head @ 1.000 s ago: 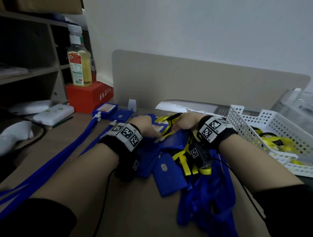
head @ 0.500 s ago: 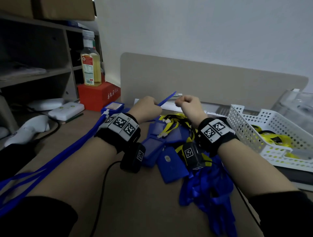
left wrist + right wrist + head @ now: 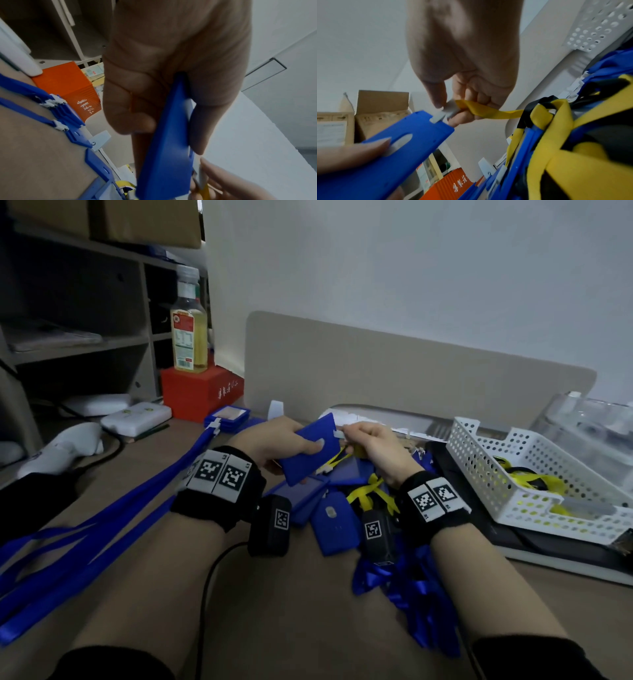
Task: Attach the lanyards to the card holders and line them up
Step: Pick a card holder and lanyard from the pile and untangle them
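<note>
Holder in hand: my left hand (image 3: 274, 440) grips a blue card holder (image 3: 310, 451) above the loose pile (image 3: 329, 508), thumb pressed on its face.
Clip: my right hand (image 3: 373, 446) pinches a yellow lanyard's white clip (image 3: 443, 113) at its slot; I judge it unseated.
Done: left of the pile, two blue-lanyard holders (image 3: 227, 416) lie lined up.
Left: most of the pile.

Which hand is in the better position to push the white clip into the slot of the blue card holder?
Right. The right hand already pinches the white clip of the yellow lanyard at the slot; the left hand grips the card holder.
</note>
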